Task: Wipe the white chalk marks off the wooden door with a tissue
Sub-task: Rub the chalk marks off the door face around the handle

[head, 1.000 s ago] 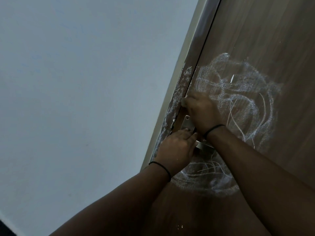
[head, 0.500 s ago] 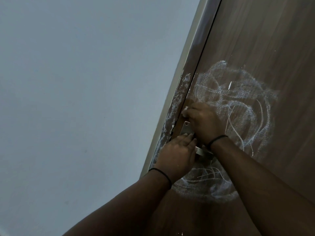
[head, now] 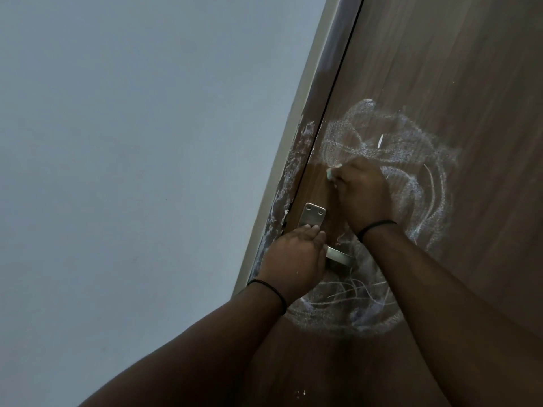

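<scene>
1. On the wooden door, just above the metal plate, the white chalk marks are spreading in a wide smeared ring around the lock area; some chalk is also lying on the door frame at the left.
2. The tissue is showing only as a small pale wad at the fingertips of the right hand, which is gripping it tightly and pressing it against the wood near the door edge.
3. Compared with half a second ago, this hand is now sitting a little higher and further from the plate, so more of the plate is uncovered and a strip of darker wood beside it is looking cleaner.
4. The left hand is curling around the door handle and is keeping the same place as before, probably to hold the door steady.
5. I judge that the wiping is only at its beginning: the patch near the plate is getting clean, but the big ring above, to the right and below the handle is remaining.
6. A pale wall is filling the left side of the view.
</scene>
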